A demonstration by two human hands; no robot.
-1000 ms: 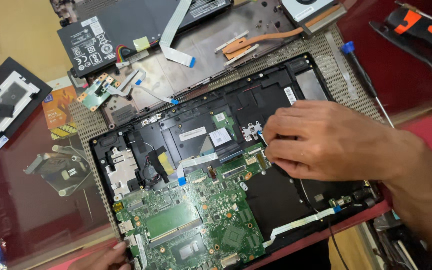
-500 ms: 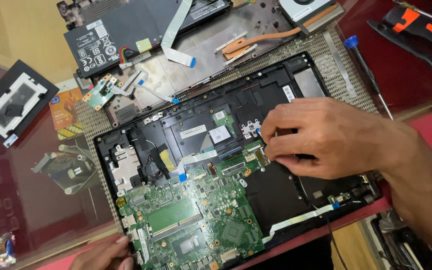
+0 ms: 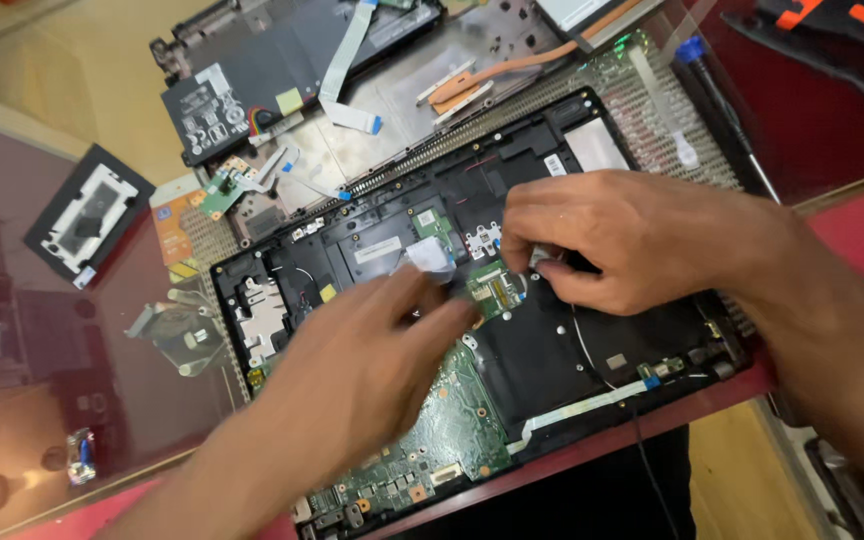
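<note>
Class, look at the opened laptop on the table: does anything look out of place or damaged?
No damage is visible. The black open laptop base is simply taken apart: a white flat ribbon cable lies loose on the grey removed cover, and a small green circuit board sits detached nearby.

Green circuit board (image 3: 452, 430) in black laptop shell (image 3: 542, 350), red table edge (image 3: 852, 220).

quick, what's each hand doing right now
Left hand: blurred, fingertips at a white flat cable; grip cannot be told.
Right hand: fingers curled over the open laptop; hold cannot be told.
</note>
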